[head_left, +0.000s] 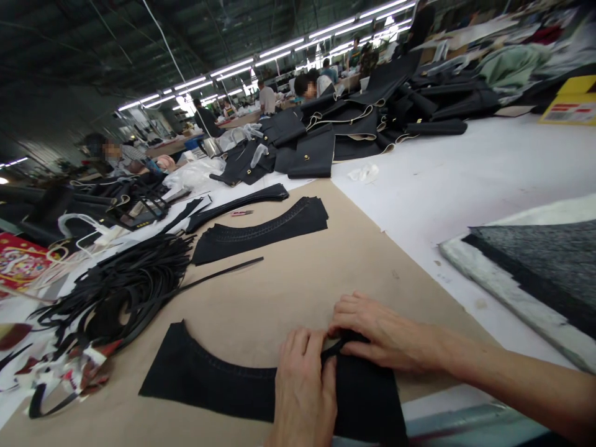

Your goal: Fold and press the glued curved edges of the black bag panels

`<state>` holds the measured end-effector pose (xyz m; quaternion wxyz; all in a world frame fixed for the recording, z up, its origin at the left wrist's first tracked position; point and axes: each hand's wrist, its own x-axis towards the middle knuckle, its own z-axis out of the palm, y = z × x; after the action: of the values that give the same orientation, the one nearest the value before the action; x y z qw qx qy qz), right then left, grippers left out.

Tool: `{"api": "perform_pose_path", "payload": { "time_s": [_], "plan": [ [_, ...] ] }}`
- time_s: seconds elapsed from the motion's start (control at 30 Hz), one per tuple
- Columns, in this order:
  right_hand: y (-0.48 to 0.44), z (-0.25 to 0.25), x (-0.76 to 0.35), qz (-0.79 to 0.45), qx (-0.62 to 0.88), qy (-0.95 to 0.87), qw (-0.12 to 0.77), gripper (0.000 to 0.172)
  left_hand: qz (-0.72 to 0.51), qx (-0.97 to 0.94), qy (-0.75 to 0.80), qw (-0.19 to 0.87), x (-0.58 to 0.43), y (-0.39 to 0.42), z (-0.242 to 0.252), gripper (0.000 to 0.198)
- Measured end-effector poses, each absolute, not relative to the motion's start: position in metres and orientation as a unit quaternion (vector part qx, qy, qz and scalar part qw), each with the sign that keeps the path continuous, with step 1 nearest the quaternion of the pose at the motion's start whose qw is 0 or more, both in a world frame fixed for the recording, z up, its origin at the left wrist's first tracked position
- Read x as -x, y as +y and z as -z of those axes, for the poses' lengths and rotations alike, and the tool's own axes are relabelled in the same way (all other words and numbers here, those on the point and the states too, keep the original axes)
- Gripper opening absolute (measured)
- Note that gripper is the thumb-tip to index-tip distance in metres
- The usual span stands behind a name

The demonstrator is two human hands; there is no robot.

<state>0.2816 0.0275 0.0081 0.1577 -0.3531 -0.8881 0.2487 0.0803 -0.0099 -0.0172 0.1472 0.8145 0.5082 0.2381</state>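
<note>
Black and softly curved, a cut panel (209,379) lies flat on a brown paper sheet (288,285) at the near edge of the worktop (447,180), and both hands meet at its right end. The left hand (302,391) rests palm down on the panel, its fingers (302,341) straight, close together and released, pressing the material flat. The right hand (377,335) comes in from the right, touching the left; its fingers (347,310) are bent and clenched on the panel's upper edge, where a narrow lip of black material is lifted between the 2 hands. Farther up the paper sits a stack of similar curved pieces (261,233), with 1 thin black strip (223,273) lying loose between that stack and the panel. To the left a tangled bundle of black straps (125,285) spills over the paper's edge. At the right, well apart from the hands, lies a grey speckled board (540,254). Beyond the paper a heap of black bag parts (326,143) covers the far worktop, a crumpled white scrap (364,172) just beside it. Other people sit at benches in the distance.
</note>
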Motion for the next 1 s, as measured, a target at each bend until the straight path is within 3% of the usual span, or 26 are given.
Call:
{"api": "perform_pose_path", "payload": {
  "time_s": [0.4,1.0],
  "plan": [
    [0.028,-0.008,-0.293,-0.236,0.359,-0.887,0.169,0.014,-0.241,-0.826,0.477,0.179,-0.091,-0.011,0.02,0.034],
    [0.028,-0.009,-0.306,-0.112,0.296,-0.937,0.149,0.016,-0.303,-0.853,0.424,0.014,-0.1,-0.028,0.053,0.041]
  ]
}}
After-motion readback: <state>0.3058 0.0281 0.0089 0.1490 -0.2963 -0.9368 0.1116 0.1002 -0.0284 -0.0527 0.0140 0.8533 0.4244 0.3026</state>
